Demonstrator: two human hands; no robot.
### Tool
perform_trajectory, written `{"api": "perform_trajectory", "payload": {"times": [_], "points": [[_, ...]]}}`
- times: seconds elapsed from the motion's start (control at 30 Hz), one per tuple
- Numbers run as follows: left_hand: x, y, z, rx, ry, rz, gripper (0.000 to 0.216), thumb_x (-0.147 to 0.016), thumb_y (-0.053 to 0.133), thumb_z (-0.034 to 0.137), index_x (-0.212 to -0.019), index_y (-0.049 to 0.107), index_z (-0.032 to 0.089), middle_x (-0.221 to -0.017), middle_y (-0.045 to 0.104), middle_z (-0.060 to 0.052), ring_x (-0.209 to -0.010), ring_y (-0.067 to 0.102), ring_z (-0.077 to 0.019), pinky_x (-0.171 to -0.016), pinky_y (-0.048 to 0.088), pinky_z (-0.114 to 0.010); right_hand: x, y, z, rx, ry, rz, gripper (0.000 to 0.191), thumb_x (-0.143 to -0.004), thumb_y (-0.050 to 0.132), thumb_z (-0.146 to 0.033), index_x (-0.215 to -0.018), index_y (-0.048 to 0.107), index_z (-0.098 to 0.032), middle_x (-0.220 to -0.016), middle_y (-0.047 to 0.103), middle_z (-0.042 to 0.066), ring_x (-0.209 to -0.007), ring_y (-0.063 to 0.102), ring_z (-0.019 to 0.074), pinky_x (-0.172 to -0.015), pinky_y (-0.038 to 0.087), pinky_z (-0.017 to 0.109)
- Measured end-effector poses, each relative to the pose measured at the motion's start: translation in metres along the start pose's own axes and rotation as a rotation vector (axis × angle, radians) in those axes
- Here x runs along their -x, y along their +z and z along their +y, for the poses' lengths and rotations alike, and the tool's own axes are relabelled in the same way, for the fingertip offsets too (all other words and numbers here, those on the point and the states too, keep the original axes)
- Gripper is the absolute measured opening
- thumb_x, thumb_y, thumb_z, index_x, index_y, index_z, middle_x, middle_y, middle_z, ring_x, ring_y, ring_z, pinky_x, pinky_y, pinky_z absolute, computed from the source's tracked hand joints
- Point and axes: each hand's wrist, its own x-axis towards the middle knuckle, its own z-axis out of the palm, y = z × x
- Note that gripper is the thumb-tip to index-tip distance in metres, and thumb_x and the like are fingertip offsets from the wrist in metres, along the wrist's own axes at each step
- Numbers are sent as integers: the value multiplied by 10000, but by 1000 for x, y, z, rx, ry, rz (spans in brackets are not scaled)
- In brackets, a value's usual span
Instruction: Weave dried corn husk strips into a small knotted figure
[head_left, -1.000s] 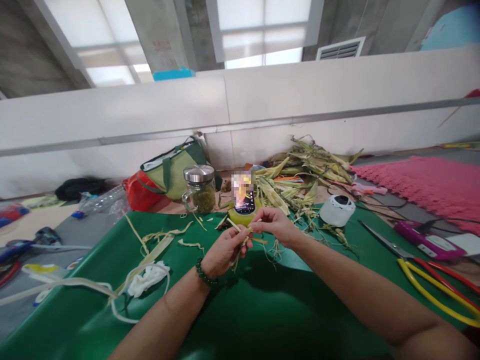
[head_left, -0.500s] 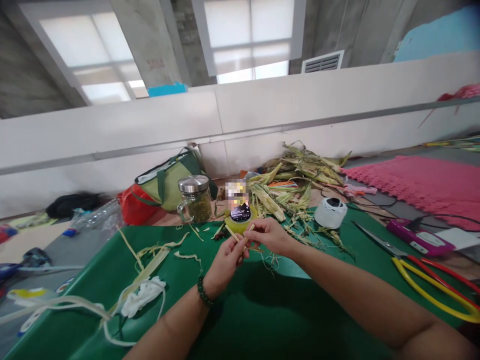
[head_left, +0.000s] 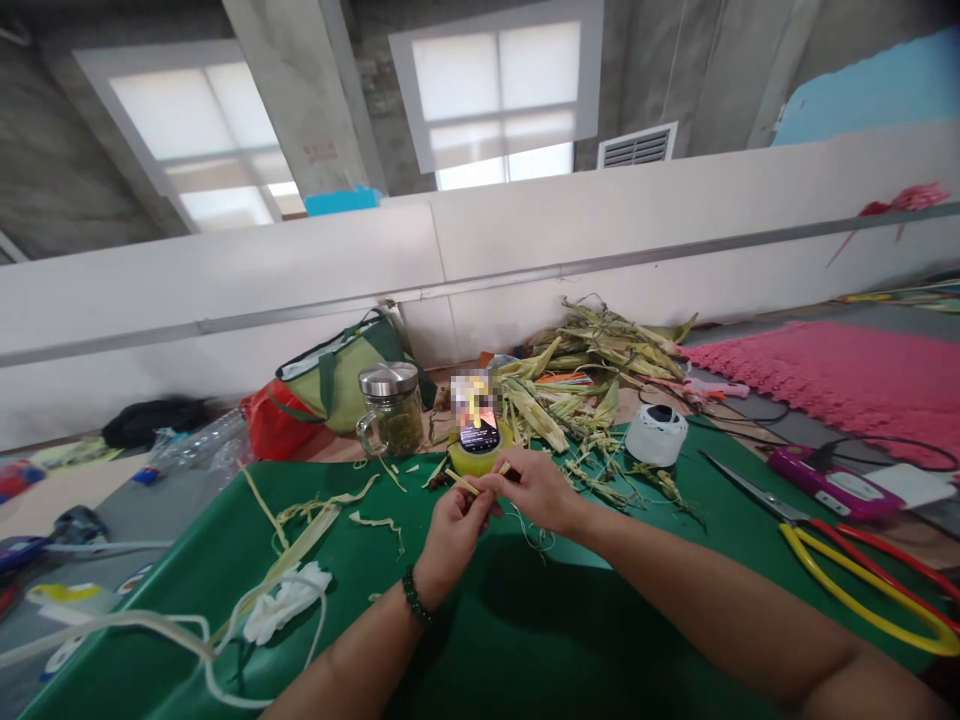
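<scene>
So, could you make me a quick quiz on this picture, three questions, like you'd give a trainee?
1. What do the left hand and the right hand hold?
2. True or false: the bead bracelet is on the left wrist.
3. Which of these lies nearest the scissors? A: the glass jar; B: the white roll; C: the green bag.

Key: 1. They pinch thin pale strips. 2. True. 3. B.

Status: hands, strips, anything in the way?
Left hand and right hand close together, pinching strips. Phone just beyond. Scissors rightward, apart from both hands.
</scene>
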Motion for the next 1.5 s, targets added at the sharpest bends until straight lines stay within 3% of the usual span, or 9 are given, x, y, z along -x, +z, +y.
{"api": "perform_trajectory", "payload": {"times": [0.1, 0.27, 0.43, 0.63, 0.73, 0.97, 1.13, 1.27, 1.5], "points": [[0, 0, 3, -22, 54, 44, 378, -668, 698, 506, -683, 517, 174, -553, 575, 18, -460, 438, -86, -448, 320, -210, 3, 0, 0, 148, -57, 78, 307, -806, 581, -383, -581, 514, -186, -579, 535, 6, -557, 449, 126, -531, 309, 257], [-1, -4, 7, 165, -42, -116, 433, -629, 734, 515, -686, 459, 186, -556, 615, 16, -451, 471, -78, -453, 340, -190, -6, 0, 7, -227, 120, -24, 459, -756, 582, -580, -550, 463, -188, -496, 465, -40, -482, 416, 95, -464, 319, 221], [-5, -10, 6, 348, -59, -47, 430, -603, 785, 463, -678, 476, 174, -573, 593, 45, -502, 515, -69, -511, 396, -177, -10, -4, 3, -383, 237, -233, 413, -685, 662, -581, -663, 561, -182, -592, 601, -9, -500, 514, 107, -464, 421, 221], [-10, -12, 2, 391, -81, 9, 436, -562, 824, 401, -862, 655, 134, -668, 664, -6, -597, 567, -103, -599, 446, -219, 6, -2, -1, 108, -69, -104, 245, -827, 562, -357, -649, 600, -192, -605, 623, 34, -547, 543, 145, -529, 396, 257], [-11, -13, -1, 397, -103, 18, 356, -559, 828, 374, -761, 705, 109, -657, 668, -24, -569, 538, -88, -569, 421, -208, 8, -2, -1, 302, -205, -90, 223, -849, 534, -291, -663, 610, -194, -662, 642, 49, -613, 553, 158, -581, 377, 266], [-9, -11, 0, 358, -171, -7, 398, -509, 851, 405, -759, 729, 121, -684, 690, -28, -607, 594, -109, -620, 467, -227, -7, -8, 8, -26, 113, -77, 288, -749, 648, -451, -670, 603, -177, -588, 570, -8, -552, 487, 123, -507, 352, 228], [-6, -8, 3, 340, -159, -51, 405, -501, 852, 415, -723, 682, 124, -665, 670, -11, -608, 600, -114, -641, 492, -244, -9, -8, 7, -84, 128, -89, 263, -738, 629, -358, -585, 548, -160, -520, 501, -34, -502, 427, 93, -473, 309, 209], [-6, -10, 4, 273, -194, -202, 404, -524, 834, 437, -697, 657, 119, -646, 641, -9, -604, 584, -120, -651, 498, -264, -7, -6, 6, -165, 146, -151, 277, -768, 586, -328, -557, 543, -154, -507, 504, -31, -491, 426, 83, -468, 315, 201], [-7, -22, 10, 78, -306, -321, 409, -586, 776, 498, -716, 658, 129, -677, 640, -33, -597, 596, -120, -542, 426, -200, -16, -16, 10, -155, 146, -243, 368, -804, 555, -461, -596, 546, -158, -513, 526, -25, -438, 447, 83, -430, 338, 199]]}}
